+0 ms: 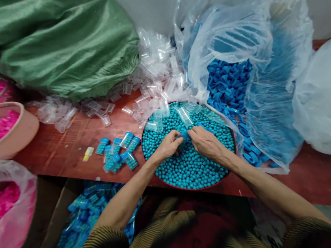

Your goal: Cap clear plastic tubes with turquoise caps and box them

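Observation:
Over a round red-rimmed tub [146,161] of blue-green beads [189,171], my two hands are close together. My left hand [169,145] is closed around a small container with a blue cap [184,135]; its lower part is hidden by the fingers. My right hand [205,140] pinches at the same blue cap from the other side. Clear empty containers [185,115] lie on the beads at the tub's far side. Left of the tub, several bead-filled containers with blue caps [130,160] lie in a loose pile on the red table [73,160].
Clear containers [156,70] are heaped behind the tub, beside a green sack [76,45]. An open plastic bag [270,93] of blue caps [230,83] stands right. Pink pieces fill a basin [30,125] at left. Below the table edge, a box holds filled containers [85,213].

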A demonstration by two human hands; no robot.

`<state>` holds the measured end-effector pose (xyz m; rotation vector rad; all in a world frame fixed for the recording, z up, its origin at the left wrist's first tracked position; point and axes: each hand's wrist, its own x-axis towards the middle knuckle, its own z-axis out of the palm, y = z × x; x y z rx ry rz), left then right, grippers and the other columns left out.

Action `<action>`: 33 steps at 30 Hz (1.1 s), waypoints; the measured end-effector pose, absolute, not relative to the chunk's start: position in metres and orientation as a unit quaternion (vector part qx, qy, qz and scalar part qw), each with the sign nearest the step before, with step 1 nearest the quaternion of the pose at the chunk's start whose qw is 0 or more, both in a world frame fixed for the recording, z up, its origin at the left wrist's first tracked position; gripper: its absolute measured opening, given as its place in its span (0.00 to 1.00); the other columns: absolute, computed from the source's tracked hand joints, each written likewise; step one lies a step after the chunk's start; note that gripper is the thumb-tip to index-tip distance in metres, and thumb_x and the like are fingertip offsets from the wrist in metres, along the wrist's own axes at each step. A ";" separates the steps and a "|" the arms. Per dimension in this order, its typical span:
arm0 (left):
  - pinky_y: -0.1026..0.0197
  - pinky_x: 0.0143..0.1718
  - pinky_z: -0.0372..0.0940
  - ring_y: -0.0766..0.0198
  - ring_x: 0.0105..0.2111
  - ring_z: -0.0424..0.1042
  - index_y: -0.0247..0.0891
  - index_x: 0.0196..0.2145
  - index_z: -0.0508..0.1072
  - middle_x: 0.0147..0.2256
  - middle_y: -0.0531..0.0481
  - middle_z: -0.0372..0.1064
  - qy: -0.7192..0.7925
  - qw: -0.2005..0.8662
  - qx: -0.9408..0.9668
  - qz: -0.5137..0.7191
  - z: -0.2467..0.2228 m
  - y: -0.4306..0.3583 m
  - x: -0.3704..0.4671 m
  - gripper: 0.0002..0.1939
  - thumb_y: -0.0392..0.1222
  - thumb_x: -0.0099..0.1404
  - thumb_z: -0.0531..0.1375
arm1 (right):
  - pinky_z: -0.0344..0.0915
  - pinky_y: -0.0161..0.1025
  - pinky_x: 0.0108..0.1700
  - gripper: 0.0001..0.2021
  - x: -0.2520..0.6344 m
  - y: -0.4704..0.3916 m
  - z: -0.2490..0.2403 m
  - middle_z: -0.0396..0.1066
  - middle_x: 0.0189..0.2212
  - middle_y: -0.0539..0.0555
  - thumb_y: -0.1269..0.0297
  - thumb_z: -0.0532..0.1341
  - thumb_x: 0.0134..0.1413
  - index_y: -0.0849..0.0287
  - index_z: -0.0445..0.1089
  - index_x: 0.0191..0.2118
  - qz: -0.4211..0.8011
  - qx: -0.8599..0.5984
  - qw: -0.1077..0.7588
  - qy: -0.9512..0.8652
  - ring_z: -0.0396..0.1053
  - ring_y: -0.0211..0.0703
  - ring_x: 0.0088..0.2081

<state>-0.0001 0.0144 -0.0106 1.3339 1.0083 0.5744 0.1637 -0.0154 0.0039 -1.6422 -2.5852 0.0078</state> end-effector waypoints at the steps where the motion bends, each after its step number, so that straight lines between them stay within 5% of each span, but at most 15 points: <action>1: 0.70 0.17 0.56 0.73 0.19 0.62 0.36 0.35 0.61 0.25 0.58 0.60 0.436 0.647 0.571 0.255 -0.010 0.012 0.000 0.08 0.42 0.59 0.55 | 0.58 0.40 0.35 0.15 0.164 -0.017 0.002 0.71 0.34 0.61 0.76 0.47 0.55 0.66 0.68 0.43 0.024 -0.530 0.049 -0.846 0.66 0.48 0.36; 5: 0.71 0.14 0.55 0.74 0.17 0.62 0.36 0.45 0.61 0.25 0.57 0.62 0.420 0.670 0.538 0.292 -0.009 0.000 0.000 0.17 0.43 0.59 0.56 | 0.64 0.41 0.37 0.20 0.172 -0.020 -0.004 0.73 0.35 0.60 0.73 0.47 0.57 0.65 0.64 0.53 0.156 -0.494 0.155 -0.841 0.70 0.46 0.36; 13: 0.70 0.15 0.55 0.73 0.18 0.62 0.36 0.56 0.58 0.28 0.55 0.64 0.416 0.660 0.549 0.299 -0.003 -0.010 0.001 0.28 0.38 0.57 0.57 | 0.66 0.37 0.27 0.08 0.157 -0.032 -0.007 0.70 0.23 0.48 0.59 0.54 0.57 0.56 0.67 0.35 0.409 -0.564 0.406 -0.591 0.68 0.39 0.23; 20: 0.72 0.17 0.56 0.76 0.18 0.59 0.37 0.46 0.64 0.26 0.57 0.61 0.422 0.668 0.524 0.318 0.002 -0.014 -0.003 0.18 0.39 0.56 0.58 | 0.66 0.38 0.34 0.07 0.156 -0.047 -0.005 0.72 0.28 0.50 0.64 0.54 0.56 0.55 0.69 0.38 0.321 -0.535 0.395 -0.674 0.69 0.41 0.29; 27: 0.71 0.16 0.58 0.73 0.18 0.62 0.39 0.54 0.59 0.25 0.58 0.62 0.433 0.666 0.540 0.280 0.002 -0.020 -0.002 0.27 0.39 0.57 0.58 | 0.66 0.36 0.28 0.09 0.157 -0.043 -0.012 0.69 0.23 0.48 0.58 0.54 0.57 0.57 0.65 0.38 0.454 -0.553 0.396 -0.575 0.68 0.38 0.24; 33: 0.71 0.17 0.55 0.75 0.17 0.58 0.36 0.48 0.62 0.24 0.59 0.60 0.453 0.667 0.496 0.323 0.004 -0.027 0.003 0.20 0.40 0.57 0.56 | 0.67 0.38 0.32 0.07 0.144 -0.055 -0.010 0.71 0.25 0.51 0.61 0.52 0.59 0.56 0.65 0.36 0.380 -0.573 0.397 -0.608 0.71 0.41 0.27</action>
